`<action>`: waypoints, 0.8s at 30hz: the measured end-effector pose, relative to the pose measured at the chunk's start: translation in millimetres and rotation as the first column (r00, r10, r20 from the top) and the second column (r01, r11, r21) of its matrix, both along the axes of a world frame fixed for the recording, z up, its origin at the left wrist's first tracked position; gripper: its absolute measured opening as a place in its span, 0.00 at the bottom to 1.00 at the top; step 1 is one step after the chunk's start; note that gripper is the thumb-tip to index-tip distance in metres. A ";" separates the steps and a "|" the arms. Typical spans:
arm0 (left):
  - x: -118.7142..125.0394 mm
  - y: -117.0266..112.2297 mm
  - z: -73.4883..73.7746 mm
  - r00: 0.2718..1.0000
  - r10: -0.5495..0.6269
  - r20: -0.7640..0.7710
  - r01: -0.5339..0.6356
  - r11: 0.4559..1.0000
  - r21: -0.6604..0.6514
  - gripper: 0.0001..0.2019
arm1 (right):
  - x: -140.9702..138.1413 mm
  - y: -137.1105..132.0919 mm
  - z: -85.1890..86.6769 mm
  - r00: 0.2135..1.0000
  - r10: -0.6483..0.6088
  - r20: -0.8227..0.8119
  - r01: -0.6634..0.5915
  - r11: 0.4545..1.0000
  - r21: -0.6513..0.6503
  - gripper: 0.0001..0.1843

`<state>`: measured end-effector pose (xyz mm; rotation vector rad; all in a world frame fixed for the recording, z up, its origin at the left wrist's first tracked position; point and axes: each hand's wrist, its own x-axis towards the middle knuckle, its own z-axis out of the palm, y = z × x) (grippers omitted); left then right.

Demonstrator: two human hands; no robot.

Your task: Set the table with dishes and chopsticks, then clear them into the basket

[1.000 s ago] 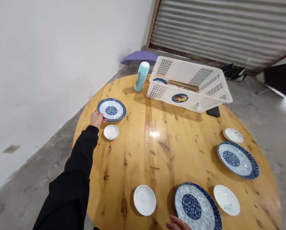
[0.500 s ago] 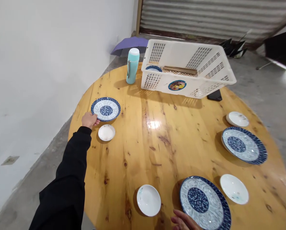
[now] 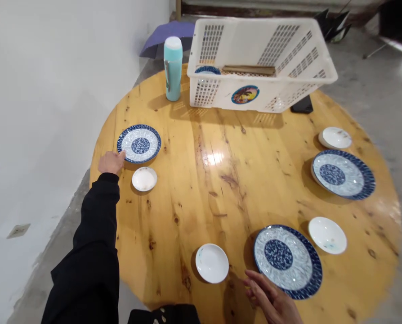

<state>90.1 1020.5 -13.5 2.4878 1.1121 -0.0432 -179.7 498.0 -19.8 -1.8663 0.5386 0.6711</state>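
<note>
Left hand (image 3: 110, 162) has fingers together on the blue-rimmed plate (image 3: 139, 144), right hand (image 3: 268, 299) spread apart; a sloppy slide could clip the small white dish (image 3: 144, 179).

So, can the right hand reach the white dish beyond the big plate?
Probably yes: the right hand is at the rim of the large blue-and-white plate, which lies between it and the white dish, but it is low, so reaching over looks easy.

Teal flask (image 3: 172, 67) at 11 o'clock, white plastic basket (image 3: 255, 96) at 12, black phone (image 3: 301, 105) by its corner at 1, purple umbrella (image 3: 165, 33) on floor at 11.
</note>
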 end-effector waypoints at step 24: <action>0.5 -60.4 4.6 0.870 0.115 0.479 0.013 0.967 -0.256 0.11 | -0.2 3.9 27.5 0.990 -0.077 0.118 0.077 0.997 0.012 0.24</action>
